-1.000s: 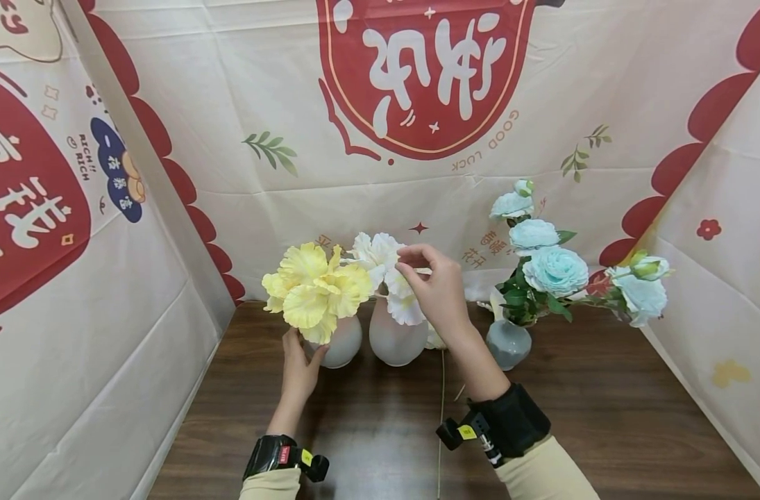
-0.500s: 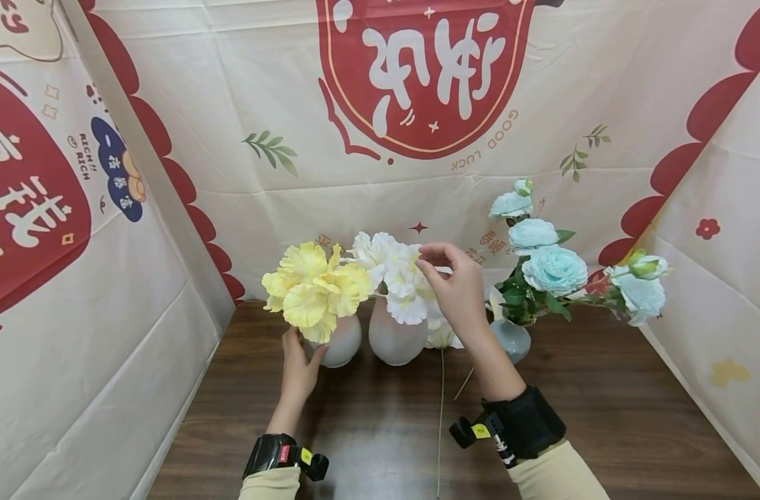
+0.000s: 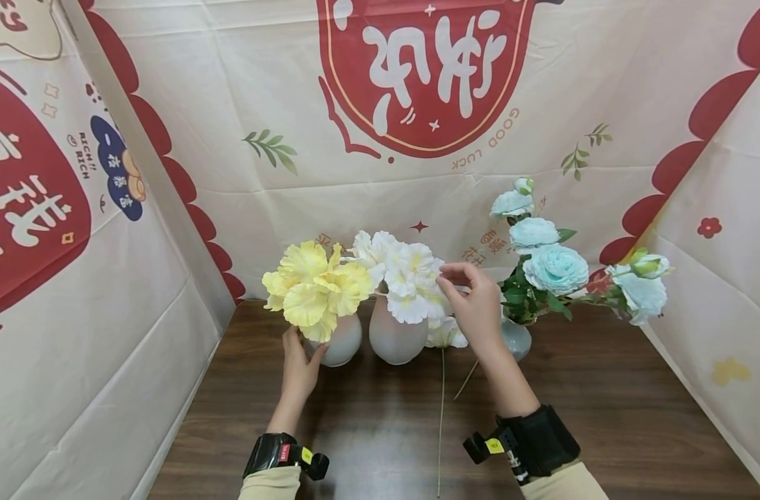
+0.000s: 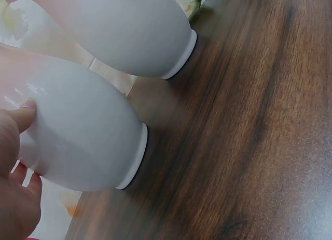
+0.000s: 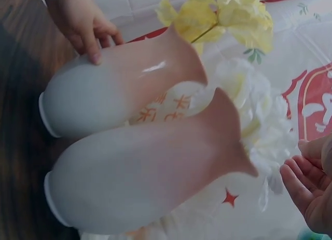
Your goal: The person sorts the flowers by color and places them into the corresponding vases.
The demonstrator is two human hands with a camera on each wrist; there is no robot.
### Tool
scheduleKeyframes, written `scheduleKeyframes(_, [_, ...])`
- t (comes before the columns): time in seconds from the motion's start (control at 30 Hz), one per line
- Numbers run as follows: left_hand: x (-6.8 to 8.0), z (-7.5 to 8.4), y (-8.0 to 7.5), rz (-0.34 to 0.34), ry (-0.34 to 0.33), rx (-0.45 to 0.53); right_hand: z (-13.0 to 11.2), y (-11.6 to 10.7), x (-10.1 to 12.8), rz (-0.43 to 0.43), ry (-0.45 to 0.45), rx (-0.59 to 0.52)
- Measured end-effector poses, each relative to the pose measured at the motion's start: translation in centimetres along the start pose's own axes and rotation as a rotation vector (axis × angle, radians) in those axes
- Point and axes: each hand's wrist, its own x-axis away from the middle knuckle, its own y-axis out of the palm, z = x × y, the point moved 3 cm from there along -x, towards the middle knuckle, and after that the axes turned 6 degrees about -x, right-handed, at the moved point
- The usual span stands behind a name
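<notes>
My left hand point(image 3: 300, 371) grips a white vase with a pinkish top point(image 3: 342, 345), its thumb and fingers round the side, as the left wrist view shows. A large yellow flower point(image 3: 317, 288) stands in this vase and hides its mouth in the head view. Beside it is a second, similar vase point(image 3: 397, 337) with ruffled white flowers point(image 3: 414, 281). My right hand point(image 3: 476, 305) is at the right edge of these white petals, fingers loosely curled. In the right wrist view, nothing shows between its fingertips point(image 5: 291, 180); contact with the petals cannot be told.
Another white flower point(image 3: 445, 333) lies on the dark wooden table point(image 3: 380, 430), its thin stem point(image 3: 441, 423) running toward the front edge. A second stem end point(image 3: 466, 380) is nearby. To the right stands a small grey-blue vase point(image 3: 517, 339) with pale blue flowers point(image 3: 554, 271). Printed cloth point(image 3: 380, 187) closes off the back and sides.
My right hand has moved right and slightly down from over the white flowers to their edge, uncovering more petals and the flower lying behind. The left hand has stayed on its vase.
</notes>
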Motion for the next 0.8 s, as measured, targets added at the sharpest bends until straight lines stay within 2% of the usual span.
scheduleKeyframes(0.2, [0.0, 0.1, 0.0, 0.005, 0.003, 0.003, 1.8, -0.6, 1.1, 0.039, 0.044, -0.015])
scheduleKeyframes(0.4, [0.0, 0.3, 0.1, 0.026, 0.019, 0.020, 3.5, -1.0, 2.2, 0.037, 0.088, -0.015])
scheduleKeyframes(0.8, [0.0, 0.3, 0.0, 0.032, 0.026, 0.021, 6.7, -1.2, 4.6, -0.005, 0.176, 0.085])
